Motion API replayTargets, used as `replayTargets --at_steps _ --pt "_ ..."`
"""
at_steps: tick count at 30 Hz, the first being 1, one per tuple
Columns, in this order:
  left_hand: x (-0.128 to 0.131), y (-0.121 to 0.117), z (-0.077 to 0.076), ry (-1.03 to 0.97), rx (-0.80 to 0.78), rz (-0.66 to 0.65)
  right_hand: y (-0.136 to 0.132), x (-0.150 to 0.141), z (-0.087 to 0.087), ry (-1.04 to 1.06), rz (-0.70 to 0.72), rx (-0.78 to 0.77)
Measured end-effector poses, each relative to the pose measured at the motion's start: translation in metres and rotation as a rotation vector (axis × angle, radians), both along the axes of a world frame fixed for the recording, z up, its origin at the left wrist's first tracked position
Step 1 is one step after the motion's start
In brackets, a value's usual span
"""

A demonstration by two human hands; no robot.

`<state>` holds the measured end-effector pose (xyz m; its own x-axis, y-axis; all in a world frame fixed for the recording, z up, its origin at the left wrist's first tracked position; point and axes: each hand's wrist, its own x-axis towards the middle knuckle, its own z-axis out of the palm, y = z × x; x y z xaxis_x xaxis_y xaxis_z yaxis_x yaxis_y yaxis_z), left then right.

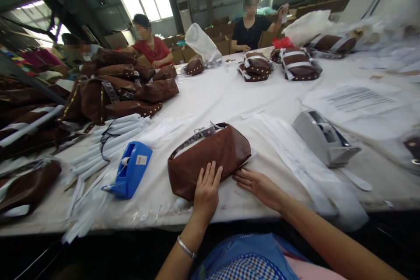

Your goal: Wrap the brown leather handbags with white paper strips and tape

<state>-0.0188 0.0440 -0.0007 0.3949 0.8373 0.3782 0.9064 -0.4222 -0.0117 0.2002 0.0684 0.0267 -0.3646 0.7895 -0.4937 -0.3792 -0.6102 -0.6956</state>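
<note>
A brown suede-like handbag [200, 157] lies on the white-covered table [216, 100] right in front of me, its strap along the far side wrapped in clear and white material. My left hand [208, 190] rests flat on the bag's near face, fingers stretched out. Beside the bag's lower right corner, my right hand [256, 186] has its fingers extended; the fingertips reach the bag's edge and may be slightly under it. Left of the bag stands a blue tape dispenser [133, 170]. To the right is a grey tape dispenser [324, 138].
Brown bags [121, 85] are piled at the left, near rolled white strips [108, 140]. Long white sheets [292, 162] lie right of the bag. Wrapped bags [300, 64] sit farther back. Across the table are a person in red [154, 48] and a person in black [251, 30].
</note>
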Motion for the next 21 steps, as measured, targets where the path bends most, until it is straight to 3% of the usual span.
replayTargets --at_steps 3,7,16,21 --pt "-0.001 0.001 0.002 -0.029 0.014 -0.018 0.009 -0.009 0.004 0.085 -0.037 -0.109" --pt "-0.001 -0.001 0.006 -0.073 0.029 -0.006 0.008 -0.027 0.014 0.176 -0.187 -0.174" --pt "-0.006 0.007 0.001 -0.044 0.148 0.080 -0.003 -0.054 0.046 0.290 -0.387 -0.157" --pt "-0.018 0.016 0.014 -0.062 0.199 0.089 -0.003 -0.064 0.057 0.355 -0.372 -0.083"
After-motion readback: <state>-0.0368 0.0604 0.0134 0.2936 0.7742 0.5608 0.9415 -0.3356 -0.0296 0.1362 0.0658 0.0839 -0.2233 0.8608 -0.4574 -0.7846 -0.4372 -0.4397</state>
